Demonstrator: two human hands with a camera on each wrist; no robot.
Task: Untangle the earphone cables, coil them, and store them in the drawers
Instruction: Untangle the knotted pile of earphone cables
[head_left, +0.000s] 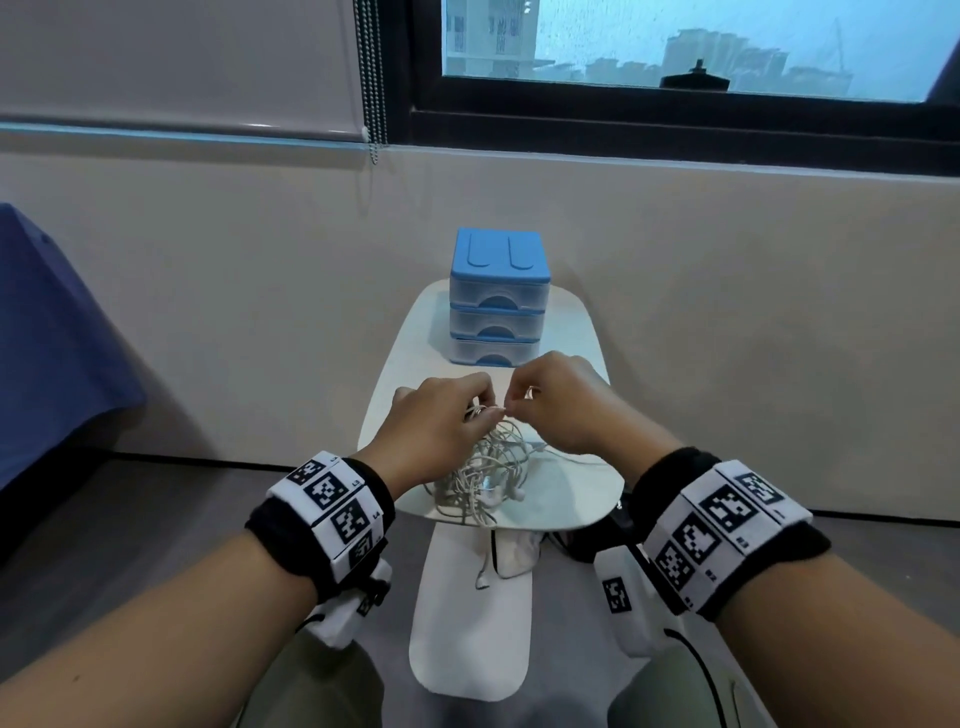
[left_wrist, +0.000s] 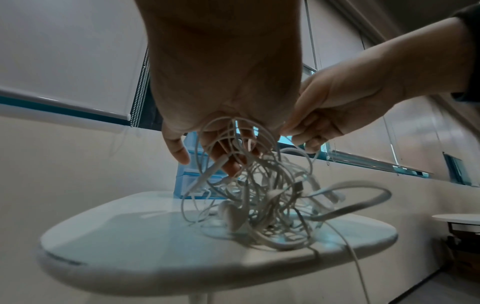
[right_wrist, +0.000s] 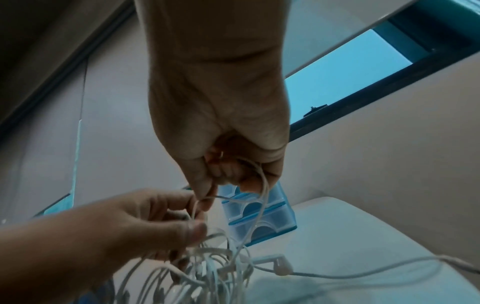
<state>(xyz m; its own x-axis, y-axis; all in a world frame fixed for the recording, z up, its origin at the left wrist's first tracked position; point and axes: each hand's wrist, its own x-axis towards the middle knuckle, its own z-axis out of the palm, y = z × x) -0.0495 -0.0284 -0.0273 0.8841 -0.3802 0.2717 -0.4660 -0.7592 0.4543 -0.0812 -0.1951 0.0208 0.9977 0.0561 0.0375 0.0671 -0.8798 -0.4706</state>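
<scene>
Both hands pinch white strands above tangle. Left hand (head_left: 439, 423) grips bunch of loops between thumb and curled fingers. Right hand (head_left: 563, 402), just beside it, pinches single strand between thumb and forefinger, other fingers curled. Earphone cables (head_left: 483, 475) hang from both hands, lower part of knot resting on near part of white table (head_left: 571, 332). One strand trails off near edge. Blue-topped drawer unit (head_left: 498, 299) stands at far end, three drawers shut, apart from cables.
</scene>
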